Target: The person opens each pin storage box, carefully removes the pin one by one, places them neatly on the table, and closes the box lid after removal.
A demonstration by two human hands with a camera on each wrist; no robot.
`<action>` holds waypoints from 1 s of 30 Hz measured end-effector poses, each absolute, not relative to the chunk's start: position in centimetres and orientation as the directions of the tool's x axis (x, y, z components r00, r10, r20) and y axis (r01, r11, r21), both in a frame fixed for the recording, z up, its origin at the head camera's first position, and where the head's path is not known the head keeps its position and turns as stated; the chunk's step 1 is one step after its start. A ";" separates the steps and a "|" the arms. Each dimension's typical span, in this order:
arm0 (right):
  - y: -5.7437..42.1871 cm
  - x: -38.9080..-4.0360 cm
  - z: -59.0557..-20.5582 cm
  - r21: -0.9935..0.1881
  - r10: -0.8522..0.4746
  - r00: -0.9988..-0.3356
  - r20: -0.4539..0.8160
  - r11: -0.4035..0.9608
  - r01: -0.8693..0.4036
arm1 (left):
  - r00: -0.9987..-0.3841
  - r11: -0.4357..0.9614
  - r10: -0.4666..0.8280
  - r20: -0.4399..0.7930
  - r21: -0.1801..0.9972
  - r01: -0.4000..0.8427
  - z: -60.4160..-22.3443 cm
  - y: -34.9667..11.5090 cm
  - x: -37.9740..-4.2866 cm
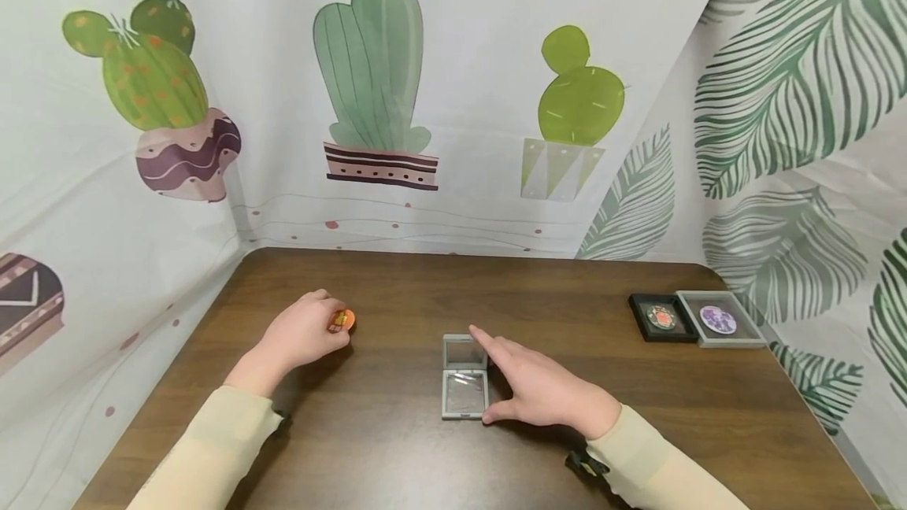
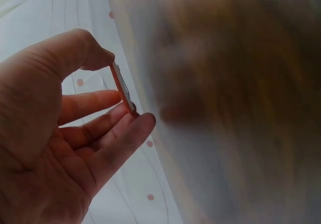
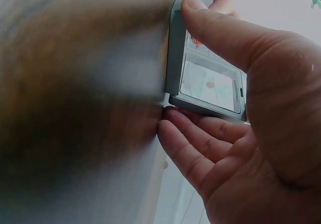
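One orange disc (image 1: 344,319) in the pinch of the left hand (image 1: 301,331)

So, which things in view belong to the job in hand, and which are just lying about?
Seemingly in the job:
orange disc, pinched in the left hand
open grey-framed case, with the right hand at its edge

Seemingly just lying about:
black-framed case with a patterned disc
second grey-framed case with a purple-and-white disc

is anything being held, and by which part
The left hand pinches the orange disc by its rim, between thumb and fingers. The right hand touches the open case without a clear grip.
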State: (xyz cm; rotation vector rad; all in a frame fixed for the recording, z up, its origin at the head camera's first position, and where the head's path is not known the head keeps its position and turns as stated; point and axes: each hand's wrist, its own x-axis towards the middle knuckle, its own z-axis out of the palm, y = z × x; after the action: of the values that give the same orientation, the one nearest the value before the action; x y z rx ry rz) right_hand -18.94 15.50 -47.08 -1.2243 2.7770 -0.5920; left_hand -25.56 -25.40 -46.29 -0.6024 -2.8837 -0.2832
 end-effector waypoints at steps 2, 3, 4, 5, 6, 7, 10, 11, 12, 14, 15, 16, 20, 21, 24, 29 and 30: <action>15.5 -18.9 -47.1 -0.366 -0.719 -0.686 0.107 0.613 -0.700 | -0.904 0.902 0.369 0.216 0.151 0.405 -46.3 -25.7 -25.7; 15.5 -18.9 -47.1 -0.368 -0.719 -0.687 0.106 0.614 -0.698 | -0.906 0.904 0.364 0.217 0.152 0.399 -46.4 -25.9 -25.8; 15.5 -18.9 -47.1 -0.367 -0.718 -0.688 0.106 0.615 -0.698 | -0.908 0.906 0.358 0.219 0.153 0.395 -46.4 -26.1 -25.8; 15.5 -18.8 -47.1 -0.367 -0.717 -0.689 0.105 0.616 -0.697 | -0.909 0.907 0.355 0.220 0.154 0.391 -46.4 -26.3 -25.9; 15.5 -18.8 -47.1 -0.366 -0.717 -0.690 0.103 0.617 -0.696 | -0.910 0.909 0.351 0.222 0.155 0.388 -46.4 -26.5 -25.9; 15.5 -18.8 -47.1 -0.365 -0.716 -0.690 0.102 0.619 -0.696 | -0.911 0.910 0.347 0.224 0.156 0.385 -46.4 -26.7 -26.0; 15.5 -18.8 -47.1 -0.363 -0.714 -0.693 0.097 0.623 -0.693 | -0.909 0.910 0.349 0.228 0.151 0.387 -46.5 -27.2 -26.2; 15.5 -18.8 -47.1 -0.364 -0.714 -0.694 0.095 0.624 -0.692 | -0.908 0.909 0.351 0.229 0.149 0.389 -46.6 -27.4 -26.3; 15.5 -18.8 -47.1 -0.365 -0.714 -0.694 0.093 0.624 -0.691 | -0.908 0.910 0.351 0.230 0.146 0.389 -46.6 -27.6 -26.3; 15.5 -18.7 -47.1 -0.367 -0.712 -0.697 0.088 0.627 -0.687 | -0.907 0.910 0.351 0.233 0.143 0.389 -46.6 -28.0 -26.5; 15.5 -18.7 -47.1 -0.369 -0.710 -0.699 0.084 0.629 -0.684 | -0.907 0.911 0.350 0.233 0.144 0.388 -46.6 -28.2 -26.6; 15.5 -18.7 -47.1 -0.369 -0.710 -0.699 0.082 0.630 -0.683 | -0.908 0.911 0.347 0.233 0.145 0.386 -46.6 -28.4 -26.7; 15.5 -18.8 -47.1 -0.367 -0.712 -0.697 0.087 0.627 -0.687 | -0.917 0.918 0.330 0.225 0.152 0.367 -46.4 -29.2 -26.9; 15.4 -18.8 -47.1 -0.366 -0.712 -0.696 0.090 0.627 -0.688 | -0.919 0.919 0.326 0.221 0.155 0.363 -46.4 -29.4 -27.0; 15.4 -18.9 -47.2 -0.364 -0.714 -0.693 0.098 0.623 -0.693 | -0.926 0.923 0.314 0.210 0.160 0.349 -46.4 -30.0 -27.2; 15.5 -18.8 -47.1 -0.368 -0.712 -0.695 0.100 0.622 -0.690 | -0.932 0.931 0.296 0.211 0.156 0.331 -46.6 -31.0 -27.6; 15.5 -18.8 -47.1 -0.370 -0.711 -0.695 0.101 0.622 -0.690 | -0.932 0.932 0.294 0.212 0.152 0.329 -46.6 -31.2 -27.7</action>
State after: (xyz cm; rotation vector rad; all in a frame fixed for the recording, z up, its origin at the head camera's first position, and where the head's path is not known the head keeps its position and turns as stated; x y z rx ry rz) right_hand -18.82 15.48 -47.06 -1.2017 2.7793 -0.5967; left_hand -27.68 -31.20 -46.65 -0.4725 -2.9037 -0.2762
